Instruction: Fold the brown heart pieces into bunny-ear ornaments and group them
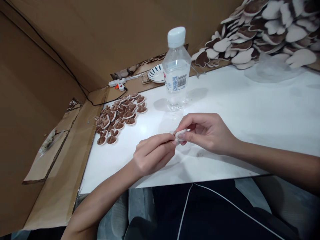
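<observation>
Over the white tabletop, both hands meet on one small white plush fabric piece, largely hidden by fingers. My left hand pinches its left edge, fingers closed together. From the other side, my right hand grips it between thumb and forefinger, the other fingers curled. To the left lies a pile of small brown pieces with white edges, each with two ear-like lobes. The piece in my hands looks similar in size to these.
A clear water bottle with a white cap stands just beyond my hands. Behind are a glue gun with a black cord and a striped dish. A large heap of brown and white pieces and a plastic bag lie back right. Cardboard walls rise behind.
</observation>
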